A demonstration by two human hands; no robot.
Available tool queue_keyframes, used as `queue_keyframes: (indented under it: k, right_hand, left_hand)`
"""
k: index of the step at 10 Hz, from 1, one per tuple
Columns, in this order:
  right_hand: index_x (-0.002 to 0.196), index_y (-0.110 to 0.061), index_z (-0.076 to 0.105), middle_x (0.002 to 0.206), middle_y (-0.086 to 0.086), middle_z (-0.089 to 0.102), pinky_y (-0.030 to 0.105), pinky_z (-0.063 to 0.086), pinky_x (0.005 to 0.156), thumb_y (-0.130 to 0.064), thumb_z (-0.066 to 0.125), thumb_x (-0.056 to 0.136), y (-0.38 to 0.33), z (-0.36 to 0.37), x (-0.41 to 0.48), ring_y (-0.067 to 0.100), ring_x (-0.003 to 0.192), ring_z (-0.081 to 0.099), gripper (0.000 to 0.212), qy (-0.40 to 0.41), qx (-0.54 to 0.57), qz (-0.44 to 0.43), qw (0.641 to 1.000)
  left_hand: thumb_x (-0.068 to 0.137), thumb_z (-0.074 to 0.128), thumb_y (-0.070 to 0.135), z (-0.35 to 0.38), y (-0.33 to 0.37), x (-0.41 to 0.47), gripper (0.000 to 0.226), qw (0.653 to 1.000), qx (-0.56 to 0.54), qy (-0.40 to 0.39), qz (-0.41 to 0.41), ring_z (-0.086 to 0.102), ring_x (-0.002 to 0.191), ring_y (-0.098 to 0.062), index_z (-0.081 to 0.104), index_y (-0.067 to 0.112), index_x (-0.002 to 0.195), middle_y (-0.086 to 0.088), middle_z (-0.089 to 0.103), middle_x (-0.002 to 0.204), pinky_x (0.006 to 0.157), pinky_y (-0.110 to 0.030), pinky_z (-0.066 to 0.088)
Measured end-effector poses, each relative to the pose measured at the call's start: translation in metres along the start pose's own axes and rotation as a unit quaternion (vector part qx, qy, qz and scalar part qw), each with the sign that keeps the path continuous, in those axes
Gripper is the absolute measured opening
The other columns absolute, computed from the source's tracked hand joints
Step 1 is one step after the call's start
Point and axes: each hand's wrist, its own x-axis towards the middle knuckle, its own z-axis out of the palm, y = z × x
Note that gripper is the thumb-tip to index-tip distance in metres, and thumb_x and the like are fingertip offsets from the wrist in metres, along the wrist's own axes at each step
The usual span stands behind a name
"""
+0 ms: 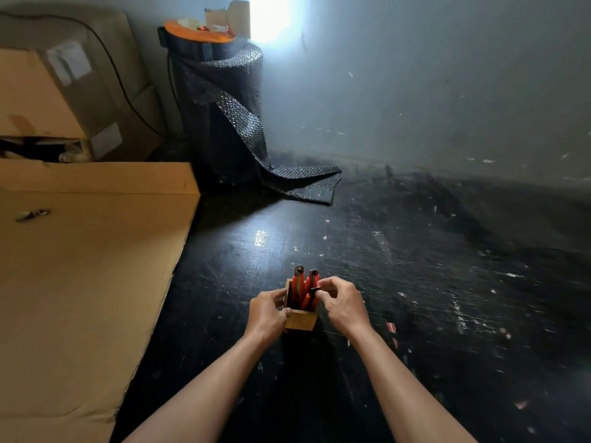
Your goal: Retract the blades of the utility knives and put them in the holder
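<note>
Head cam, only view I've got. Small wooden holder (pixel 300 319), square box shape w/ smooth light grain, sits on the dark floor (pixel 415 282) near centre. Left hand (pixel 268 311) wraps its left wall, fingers closed on the wood. Several red utility knives (pixel 303 287) stand upright inside, slim plastic bodies w/ black tips; two poke out well above the rim at the far side. I can't tell whether the blades are in or out, too small. Right hand (pixel 340 303) is pinched shut on the top of one nearer red knife, thumb and fingertips meeting at its black end, that knife already partly down in the holder.

Floor is black, scuffed, faintly gridded, w/ a glossy glare patch beyond the holder and pale scraps scattered to the right. Right side and far side of the holder are open floor, plenty of room. Left is tighter: a flat cardboard sheet (pixel 89 282), matte brown, its straight edge running diagonally near the left forearm. Behind it, stacked cardboard boxes (pixel 41 97) w/ tape labels. Far centre-left stands a roll of dark bubble wrap (pixel 224 116), dimpled surface, loose tail spilling onto the floor; an orange disc (pixel 198 32) rests on top. Grey wall (pixel 447 91) behind, w/ a bright light flare.
</note>
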Motion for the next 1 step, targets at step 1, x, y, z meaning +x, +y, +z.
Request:
queue_keyframes:
  k: [1]
  right_hand:
    - [0.118, -0.015, 0.071, 0.108, 0.0, 0.075, 0.022, 0.052, 0.083, -0.018, 0.072, 0.093, -0.0037, -0.0111, -0.0075, 0.013, 0.1, 0.069, 0.024, 0.02, 0.011, -0.003, 1.0]
  left_hand:
    - [0.084, 0.083, 0.009, -0.0028, 0.0008, -0.0071, 0.05, 1.0, -0.002, -0.003, -0.011, 0.069, 0.121, -0.023, 0.069, 0.011, 0.131, -0.008, 0.074, 0.129, 0.102, -0.041, 0.058]
